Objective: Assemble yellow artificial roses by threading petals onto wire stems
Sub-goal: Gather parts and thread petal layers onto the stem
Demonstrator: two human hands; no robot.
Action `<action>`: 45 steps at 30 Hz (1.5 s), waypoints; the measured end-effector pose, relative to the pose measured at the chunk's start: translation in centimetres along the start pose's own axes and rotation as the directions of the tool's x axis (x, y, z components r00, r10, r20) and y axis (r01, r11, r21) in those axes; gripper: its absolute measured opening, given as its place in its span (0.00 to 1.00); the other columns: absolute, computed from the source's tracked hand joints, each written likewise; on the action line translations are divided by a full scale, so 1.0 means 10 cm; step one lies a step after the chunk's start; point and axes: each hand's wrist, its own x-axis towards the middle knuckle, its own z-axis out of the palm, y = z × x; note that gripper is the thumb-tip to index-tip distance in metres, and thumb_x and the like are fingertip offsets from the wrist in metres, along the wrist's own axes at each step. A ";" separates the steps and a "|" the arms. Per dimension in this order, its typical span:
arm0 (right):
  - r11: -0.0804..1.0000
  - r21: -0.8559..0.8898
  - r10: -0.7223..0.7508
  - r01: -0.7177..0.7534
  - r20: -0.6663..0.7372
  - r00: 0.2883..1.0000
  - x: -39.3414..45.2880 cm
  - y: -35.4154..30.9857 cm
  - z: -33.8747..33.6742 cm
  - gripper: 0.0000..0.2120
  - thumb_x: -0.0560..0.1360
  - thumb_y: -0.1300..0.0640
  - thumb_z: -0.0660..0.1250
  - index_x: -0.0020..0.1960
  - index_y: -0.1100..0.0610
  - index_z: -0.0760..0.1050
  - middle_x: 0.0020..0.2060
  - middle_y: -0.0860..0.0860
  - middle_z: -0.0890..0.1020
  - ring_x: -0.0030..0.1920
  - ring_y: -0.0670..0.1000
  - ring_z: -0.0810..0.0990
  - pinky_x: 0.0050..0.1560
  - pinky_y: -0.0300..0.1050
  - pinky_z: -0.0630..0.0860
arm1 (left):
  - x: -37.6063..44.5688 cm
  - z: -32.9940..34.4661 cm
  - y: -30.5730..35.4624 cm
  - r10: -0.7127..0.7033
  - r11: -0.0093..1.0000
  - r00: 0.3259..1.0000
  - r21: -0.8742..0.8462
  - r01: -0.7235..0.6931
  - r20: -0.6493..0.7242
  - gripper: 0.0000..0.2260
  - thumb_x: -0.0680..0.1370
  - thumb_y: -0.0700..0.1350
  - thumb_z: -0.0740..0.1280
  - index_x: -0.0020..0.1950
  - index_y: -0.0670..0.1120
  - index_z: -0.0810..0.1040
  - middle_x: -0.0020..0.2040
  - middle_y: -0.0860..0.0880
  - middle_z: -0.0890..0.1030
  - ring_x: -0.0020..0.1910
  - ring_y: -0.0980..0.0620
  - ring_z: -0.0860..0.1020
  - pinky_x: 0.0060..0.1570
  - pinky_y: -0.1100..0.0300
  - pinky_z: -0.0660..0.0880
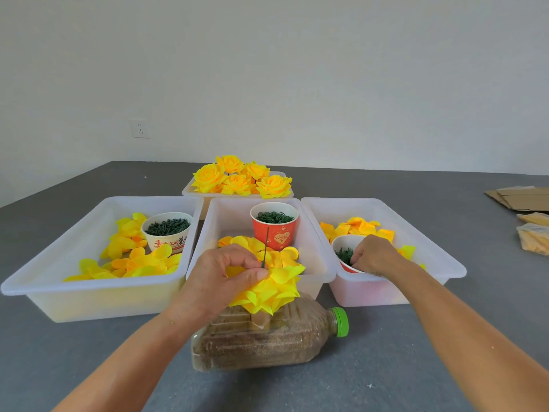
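Your left hand (pixel 225 272) pinched the rose (pixel 267 289) and its stem (pixel 265 248) above the bottle (pixel 267 340). Your right hand (pixel 374 257) reached, fingers curled, into the cup (pixel 346 245); grasp undetermined.

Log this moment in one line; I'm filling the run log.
left hand: holds rose on stem | right hand: in cup, grip hidden

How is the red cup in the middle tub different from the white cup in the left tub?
The red cup is tall, with a heart printed on it; the white cup is shorter and wider, with red writing. The red cup holds thin green rings; the white cup holds chunkier dark green pieces. Both stand upright among yellow petals in white tubs.
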 end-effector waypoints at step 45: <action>0.790 0.596 0.161 0.144 -0.427 0.890 0.00 0.13 0.25 0.10 0.71 0.71 0.64 0.49 0.61 0.79 0.42 0.61 0.83 0.43 0.57 0.81 0.51 0.47 0.77 | -0.02 0.00 0.00 -0.025 1.000 1.000 -0.017 0.025 0.007 0.02 0.67 0.48 0.72 0.36 0.51 0.81 0.38 0.54 0.81 0.41 0.58 0.77 0.43 0.70 0.72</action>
